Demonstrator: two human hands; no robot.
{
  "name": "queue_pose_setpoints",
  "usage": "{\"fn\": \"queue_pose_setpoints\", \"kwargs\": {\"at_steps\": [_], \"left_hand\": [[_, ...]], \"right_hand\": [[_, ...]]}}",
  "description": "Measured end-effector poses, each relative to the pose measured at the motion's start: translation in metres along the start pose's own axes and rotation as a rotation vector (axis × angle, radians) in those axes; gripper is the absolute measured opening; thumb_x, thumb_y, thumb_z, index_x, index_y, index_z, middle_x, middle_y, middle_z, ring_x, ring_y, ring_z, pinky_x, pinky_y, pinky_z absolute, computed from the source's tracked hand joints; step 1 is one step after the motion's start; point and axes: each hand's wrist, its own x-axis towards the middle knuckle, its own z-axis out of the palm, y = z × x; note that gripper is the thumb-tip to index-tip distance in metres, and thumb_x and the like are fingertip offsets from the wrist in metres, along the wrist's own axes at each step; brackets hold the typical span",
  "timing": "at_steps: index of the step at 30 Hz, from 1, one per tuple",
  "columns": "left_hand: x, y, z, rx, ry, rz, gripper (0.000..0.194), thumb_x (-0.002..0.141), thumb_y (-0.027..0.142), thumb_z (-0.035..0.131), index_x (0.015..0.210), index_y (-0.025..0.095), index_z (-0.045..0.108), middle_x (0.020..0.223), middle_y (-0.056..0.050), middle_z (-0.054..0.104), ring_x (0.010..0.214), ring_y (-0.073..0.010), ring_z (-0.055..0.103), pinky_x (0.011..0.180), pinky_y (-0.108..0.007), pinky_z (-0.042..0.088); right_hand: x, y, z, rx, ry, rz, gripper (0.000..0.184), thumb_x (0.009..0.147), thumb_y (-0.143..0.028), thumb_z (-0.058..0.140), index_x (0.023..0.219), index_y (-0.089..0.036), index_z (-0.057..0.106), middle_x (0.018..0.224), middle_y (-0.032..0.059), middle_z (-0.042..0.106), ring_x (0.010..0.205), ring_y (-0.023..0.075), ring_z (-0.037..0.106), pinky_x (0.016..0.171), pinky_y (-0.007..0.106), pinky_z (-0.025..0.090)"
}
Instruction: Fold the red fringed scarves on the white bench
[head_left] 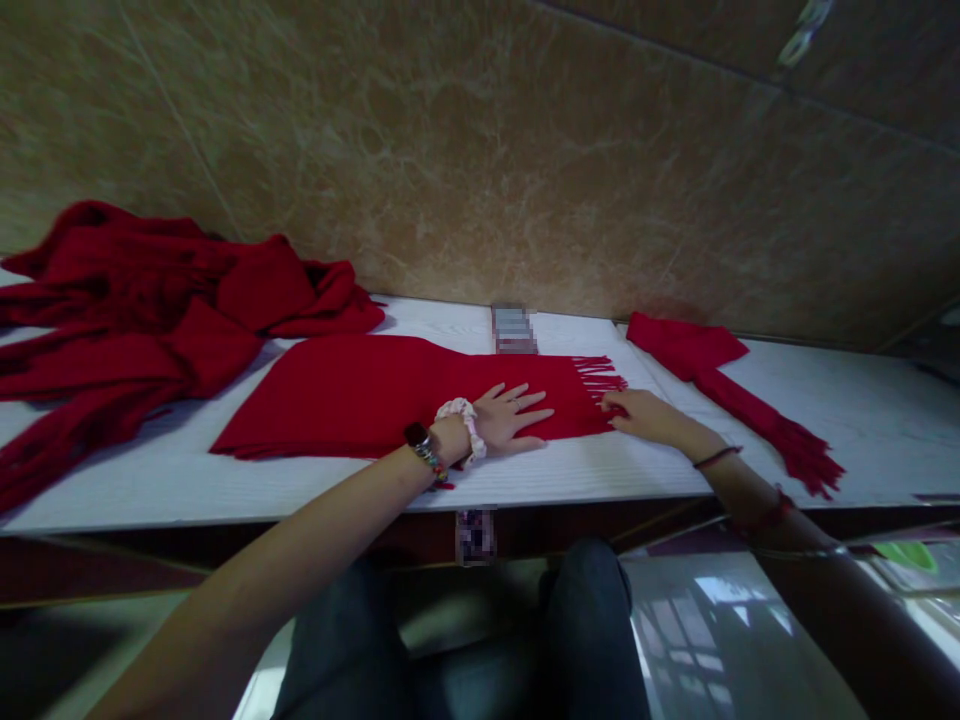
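Note:
A red fringed scarf (360,395) lies folded lengthwise on the white table, wide at its left end and narrow toward the fringe on the right. My left hand (510,418) rests flat on its narrower part with fingers spread, wearing a ring, a scrunchie and a watch at the wrist. At the fringed end, my right hand (637,415) has its fingers closed in a pinch by the lower corner, on the fringe strands. How many strands are between the fingertips cannot be made out.
A rumpled heap of red scarves (172,300) covers the table's left. Another red scarf (720,375), bent with its fringe toward me, lies at right. A small blurred rectangular object (514,330) sits behind the folded scarf. The marbled wall (450,150) borders the white table (300,500) behind.

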Motion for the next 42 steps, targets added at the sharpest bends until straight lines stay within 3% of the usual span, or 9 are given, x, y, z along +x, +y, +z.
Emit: {"fn": "queue_pose_setpoints", "kwargs": {"at_steps": [4,7,10,13,22,27,30,36,42], "left_hand": [[0.0,-0.001,0.0,-0.005,-0.001,-0.005,0.057,0.089,0.056,0.03,0.139,0.028,0.029,0.147,-0.004,0.023,0.134,-0.029,0.017,0.105,-0.051,0.018],[-0.001,-0.001,-0.004,-0.038,-0.001,-0.007,0.056,0.089,0.054,0.033,0.138,0.028,0.03,0.146,-0.004,0.023,0.134,-0.0291,0.017,0.105,-0.052,0.017],[0.0,-0.002,-0.004,-0.044,-0.014,0.001,0.054,0.09,0.053,0.033,0.137,0.027,0.033,0.146,-0.005,0.024,0.134,-0.0289,0.018,0.105,-0.052,0.018],[0.001,-0.004,-0.002,-0.043,0.002,0.007,0.053,0.09,0.052,0.032,0.137,0.027,0.034,0.145,-0.005,0.026,0.134,-0.0293,0.019,0.104,-0.053,0.019],[0.001,-0.005,0.0,-0.055,0.006,-0.01,0.051,0.09,0.052,0.033,0.136,0.029,0.034,0.145,-0.003,0.028,0.133,-0.0281,0.02,0.104,-0.052,0.02],[0.001,-0.006,0.0,-0.053,0.017,0.004,0.052,0.09,0.052,0.034,0.136,0.028,0.034,0.145,-0.004,0.028,0.133,-0.0282,0.02,0.105,-0.052,0.019],[0.001,-0.005,0.0,-0.049,0.011,-0.011,0.051,0.09,0.052,0.033,0.136,0.028,0.034,0.145,-0.003,0.028,0.133,-0.0272,0.021,0.105,-0.05,0.019],[0.002,-0.006,0.002,-0.043,0.021,-0.002,0.05,0.09,0.05,0.033,0.136,0.028,0.034,0.145,-0.003,0.028,0.133,-0.0256,0.021,0.105,-0.05,0.019],[0.002,-0.007,0.003,-0.054,0.028,-0.001,0.05,0.09,0.05,0.034,0.136,0.029,0.034,0.145,-0.002,0.029,0.133,-0.0259,0.021,0.105,-0.05,0.019]], "right_hand": [[-0.01,0.029,-0.003,-0.186,-0.021,0.132,0.022,0.075,-0.011,0.044,0.083,-0.016,0.064,0.086,0.0097,0.064,0.084,0.0199,0.059,0.073,0.028,0.042],[-0.02,0.043,-0.007,-0.166,0.111,0.173,0.02,0.074,-0.012,0.047,0.081,-0.017,0.065,0.087,0.0094,0.061,0.087,0.0203,0.057,0.077,0.03,0.043],[-0.02,0.031,-0.002,0.034,0.261,0.016,0.021,0.072,-0.018,0.053,0.091,-0.018,0.063,0.095,0.0084,0.058,0.093,0.0204,0.054,0.084,0.032,0.043],[-0.01,0.01,0.011,0.117,0.263,-0.036,0.019,0.07,-0.015,0.054,0.086,-0.018,0.062,0.095,0.0082,0.056,0.093,0.0206,0.052,0.084,0.035,0.042],[-0.022,0.036,0.006,-0.166,0.243,0.259,0.017,0.076,-0.019,0.05,0.081,-0.016,0.065,0.095,0.0138,0.053,0.092,0.0274,0.051,0.076,0.041,0.043],[-0.025,0.027,0.015,0.104,0.364,-0.038,0.028,0.071,-0.018,0.056,0.099,-0.018,0.062,0.11,0.0117,0.05,0.107,0.0246,0.047,0.094,0.041,0.038],[-0.014,0.012,0.026,0.203,0.364,-0.098,0.021,0.071,-0.013,0.051,0.088,-0.02,0.061,0.104,0.0088,0.053,0.102,0.0214,0.05,0.091,0.039,0.04],[-0.011,0.019,0.027,0.1,0.377,0.028,0.009,0.073,-0.018,0.049,0.076,-0.018,0.058,0.091,0.0091,0.059,0.09,0.0221,0.054,0.082,0.037,0.044],[-0.037,0.039,0.009,-0.088,0.427,0.371,0.013,0.076,-0.019,0.045,0.073,-0.015,0.057,0.09,0.0177,0.06,0.09,0.032,0.054,0.077,0.048,0.042]]}}
